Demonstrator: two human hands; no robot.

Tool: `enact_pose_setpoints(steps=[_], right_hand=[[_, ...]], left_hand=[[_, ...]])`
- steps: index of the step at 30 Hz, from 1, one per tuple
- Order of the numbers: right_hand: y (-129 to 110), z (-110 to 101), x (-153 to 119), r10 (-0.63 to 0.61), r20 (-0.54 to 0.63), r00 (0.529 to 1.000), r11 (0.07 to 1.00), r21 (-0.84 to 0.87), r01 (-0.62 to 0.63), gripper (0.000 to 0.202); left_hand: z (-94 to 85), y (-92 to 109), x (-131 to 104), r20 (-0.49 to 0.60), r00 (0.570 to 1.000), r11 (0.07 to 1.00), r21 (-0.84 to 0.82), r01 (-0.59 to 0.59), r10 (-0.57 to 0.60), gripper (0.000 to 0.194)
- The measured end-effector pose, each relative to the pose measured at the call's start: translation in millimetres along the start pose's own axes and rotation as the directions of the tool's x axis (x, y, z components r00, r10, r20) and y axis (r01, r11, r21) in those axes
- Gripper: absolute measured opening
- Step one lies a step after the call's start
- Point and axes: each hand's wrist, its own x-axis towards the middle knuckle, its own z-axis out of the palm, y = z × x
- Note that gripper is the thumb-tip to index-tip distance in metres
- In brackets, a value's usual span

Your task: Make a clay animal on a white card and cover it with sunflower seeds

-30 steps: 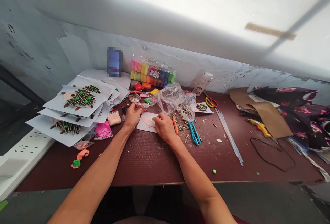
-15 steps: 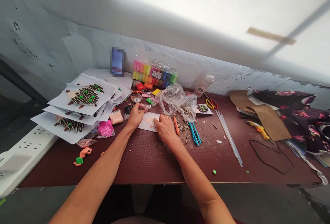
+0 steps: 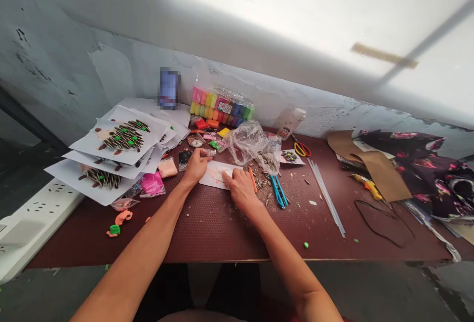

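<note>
Shifting slightly rightward since the earlier frame, the bare right hand (image 3: 241, 187) is uncovering more of the white rectangular paper sheet (image 3: 207, 180). Beneath the sheet, the dark-red textured desk (image 3: 207, 233) is stretching. At the sheet's left end, the bare left hand (image 3: 196, 166) is curling; whether either grip is pinching anything, I cannot tell. Right of the sheet, a blue plastic cutter (image 3: 278, 192) is lying.

Glare bleaches the wall (image 3: 281, 11) at one o'clock, shadow (image 3: 431, 40) slants across it at two, and pixelation masks a patch (image 3: 169, 89) at ten.
</note>
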Motion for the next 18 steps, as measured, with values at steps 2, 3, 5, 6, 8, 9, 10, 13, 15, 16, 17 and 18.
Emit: enact_pose_setpoints(steps=[2,3,5,6,8,9,10,13,15,16,17,18], right_hand=[[2.5,1.2,-2.2,0.006,-0.012,1.0,1.0,0.012,-0.006,0.035],[4.2,2.2,-3.1,0.013,-0.027,1.0,1.0,0.026,-0.012,0.035],[8.1,4.7,-4.3,0.035,-0.077,0.996,0.997,0.076,-0.029,0.033],[10.3,6.2,-4.3,0.053,-0.111,0.992,0.993,0.115,-0.04,0.033],[14.8,9.2,-3.2,0.108,-0.182,0.977,0.972,0.224,-0.066,0.032],[16.8,10.4,-2.0,0.142,-0.213,0.967,0.953,0.293,-0.075,0.03],[18.6,11.3,-0.4,0.174,-0.236,0.956,0.926,0.369,-0.078,0.029],[21.2,12.6,6.4,0.242,-0.264,0.934,0.796,0.604,-0.036,0.024],[20.3,12.8,12.2,0.281,-0.266,0.922,0.676,0.737,0.007,0.022],[19.2,12.7,15.3,0.301,-0.264,0.916,0.61,0.792,0.028,0.021],[17.7,12.5,18.6,0.319,-0.259,0.911,0.543,0.839,0.048,0.02],[15.9,11.9,21.8,0.337,-0.252,0.907,0.472,0.879,0.068,0.021]], left_hand=[[1.8,0.8,-0.4,-0.027,1.0,0.999,-0.035,0.002,-0.003,0.023],[2.8,1.9,-0.7,-0.041,0.999,0.998,-0.07,0.001,-0.004,0.021],[4.2,4.9,-1.4,-0.064,0.998,0.986,-0.163,-0.015,0.005,0.017],[4.4,6.7,-1.6,-0.074,0.997,0.978,-0.205,-0.033,0.018,0.019],[3.5,10.7,-1.7,-0.094,0.994,0.966,-0.248,-0.074,0.052,0.026],[2.6,12.9,-1.7,-0.104,0.992,0.962,-0.258,-0.091,0.066,0.029],[1.7,15.1,-1.8,-0.11,0.991,0.957,-0.272,-0.1,0.072,0.031],[-1.0,22.4,-3.3,-0.061,0.998,0.923,-0.381,-0.053,0.032,0.036],[-2.3,27.1,-5.4,0.013,1.0,0.89,-0.456,0.015,-0.01,0.038],[-2.9,29.2,-6.6,0.046,0.999,0.876,-0.479,0.043,-0.024,0.039],[-3.3,31.0,-7.8,0.07,0.997,0.867,-0.495,0.064,-0.034,0.039],[-3.8,32.4,-9.0,0.088,0.995,0.861,-0.503,0.078,-0.039,0.038]])
